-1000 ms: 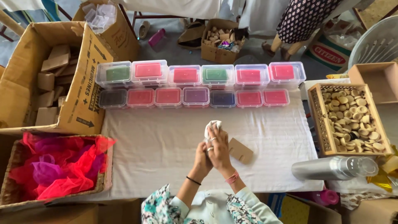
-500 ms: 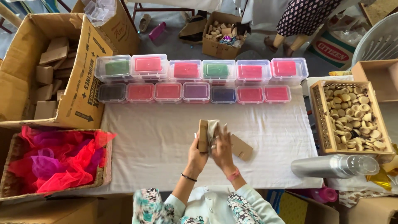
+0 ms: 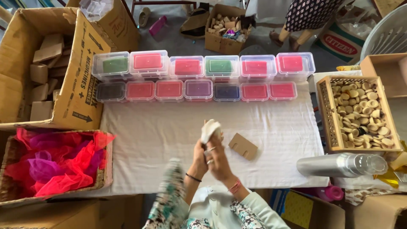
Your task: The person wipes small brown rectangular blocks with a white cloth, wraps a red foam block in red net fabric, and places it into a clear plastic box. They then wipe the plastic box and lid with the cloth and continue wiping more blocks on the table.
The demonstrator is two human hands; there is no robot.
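Note:
My left hand (image 3: 199, 156) and my right hand (image 3: 218, 159) are pressed together over the near middle of the white-clothed table (image 3: 144, 140). Both close on a small white cloth (image 3: 210, 129) that sticks up above the fingers; whether something is wrapped inside it is hidden. A flat brown cardboard-coloured piece with notches (image 3: 243, 146) lies on the cloth just right of my hands, untouched.
Two rows of clear lidded boxes (image 3: 203, 78) with red, green and purple contents line the far edge. A wooden crate of wooden rings (image 3: 360, 112) and a lying steel bottle (image 3: 339, 164) are right. A cardboard box of wooden blocks (image 3: 40, 68) and a basket of pink netting (image 3: 51, 163) are left. A person stands beyond (image 3: 305, 19).
Half a second ago my left hand held a small brown block upright beside the cloth; now only the white cloth shows above my closed hands. The hands stayed in place.

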